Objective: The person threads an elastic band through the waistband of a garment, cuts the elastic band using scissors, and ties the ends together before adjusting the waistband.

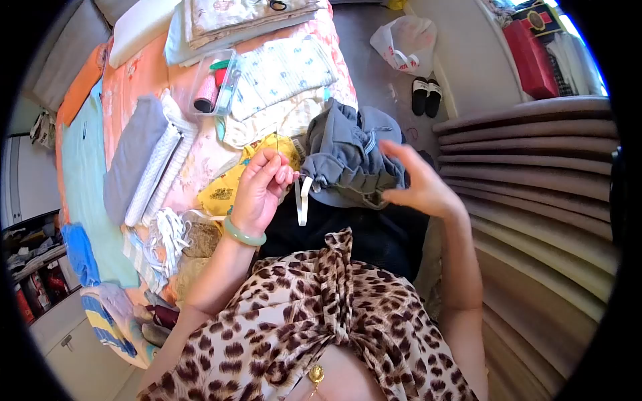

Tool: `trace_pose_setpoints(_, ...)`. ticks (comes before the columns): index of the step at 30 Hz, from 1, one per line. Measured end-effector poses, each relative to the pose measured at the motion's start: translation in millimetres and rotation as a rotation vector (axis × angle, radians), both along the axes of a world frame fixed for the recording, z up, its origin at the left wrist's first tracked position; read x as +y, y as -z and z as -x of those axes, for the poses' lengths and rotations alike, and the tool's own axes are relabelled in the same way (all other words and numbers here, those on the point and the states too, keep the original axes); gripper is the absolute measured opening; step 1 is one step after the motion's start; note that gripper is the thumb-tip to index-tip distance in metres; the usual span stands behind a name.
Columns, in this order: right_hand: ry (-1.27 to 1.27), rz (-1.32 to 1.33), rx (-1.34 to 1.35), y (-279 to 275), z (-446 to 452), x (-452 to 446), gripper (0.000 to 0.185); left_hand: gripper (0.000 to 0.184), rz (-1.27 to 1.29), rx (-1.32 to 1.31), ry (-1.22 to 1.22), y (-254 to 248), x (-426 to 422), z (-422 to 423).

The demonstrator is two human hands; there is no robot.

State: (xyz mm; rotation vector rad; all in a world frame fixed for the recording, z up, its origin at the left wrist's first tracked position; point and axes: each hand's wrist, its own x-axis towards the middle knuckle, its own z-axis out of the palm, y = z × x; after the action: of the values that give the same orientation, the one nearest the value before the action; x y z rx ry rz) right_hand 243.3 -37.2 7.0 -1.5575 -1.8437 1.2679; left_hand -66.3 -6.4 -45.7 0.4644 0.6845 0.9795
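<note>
L hand was nearly closed, w/ thumb & fingertips pinched on a thin, dark, needle-like tool pointed up. R hand was held wide open, thumb well apart from fingers, w/ nothing seen in it; it was raised by the R side of the gray garment, which was bunched over the lap. White strip hung in a loop just below L fingertips; whether it was pinched too couldn't be told.

For good handling, a light but firm pinch was needed, w/ the tip angled away from the R palm, the strip flat & untwisted, and the bunched cloth steadied by the free R hand. Yellow printed cloth was spread beside L hand on the bed; clear plastic box w/ pink thread spool was placed beyond.
</note>
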Motion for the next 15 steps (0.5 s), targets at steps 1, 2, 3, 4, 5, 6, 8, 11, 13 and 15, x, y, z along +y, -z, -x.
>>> trace_pose_setpoints(1, -0.016, -0.148, -0.061, -15, 7, 11, 0.069, 0.009, -0.05, -0.006, 0.005, -4, 5, -2)
trace_pose_setpoints(2, -0.063, -0.154, -0.061, -18, 14, 22, 0.066, 0.009, -0.066, -0.022, -0.002, -6, 6, -2)
trace_pose_setpoints(3, -0.109, -0.16, -0.061, -20, 24, 32, 0.063, 0.009, -0.079, -0.015, -0.001, -9, 6, -3)
trace_pose_setpoints(4, -0.155, -0.165, -0.061, -22, 33, 40, 0.059, 0.009, -0.093, -0.007, -0.001, -14, 6, -4)
trace_pose_setpoints(5, -0.199, -0.168, -0.076, -14, 45, 45, 0.054, 0.009, -0.106, 0.004, -0.005, -18, 6, -3)
trace_pose_setpoints(6, -0.212, -0.141, -0.114, -9, 55, 48, 0.05, 0.009, -0.122, 0.02, -0.01, -22, 6, -4)
trace_pose_setpoints(8, -0.221, -0.04, -0.128, 4, 64, 51, 0.041, 0.009, -0.142, 0.055, -0.024, -27, 7, -4)
trace_pose_setpoints(11, -0.168, 0.079, -0.092, 14, 59, 47, 0.03, 0.009, -0.136, 0.044, -0.038, -26, 7, -2)
trace_pose_setpoints(13, -0.095, 0.026, -0.087, 12, 53, 36, 0.024, 0.009, -0.133, 0.004, -0.037, -22, 10, -2)
trace_pose_setpoints(15, -0.017, -0.048, -0.185, -2, 46, 30, 0.023, 0.009, -0.108, -0.055, -0.042, -25, 14, -7)
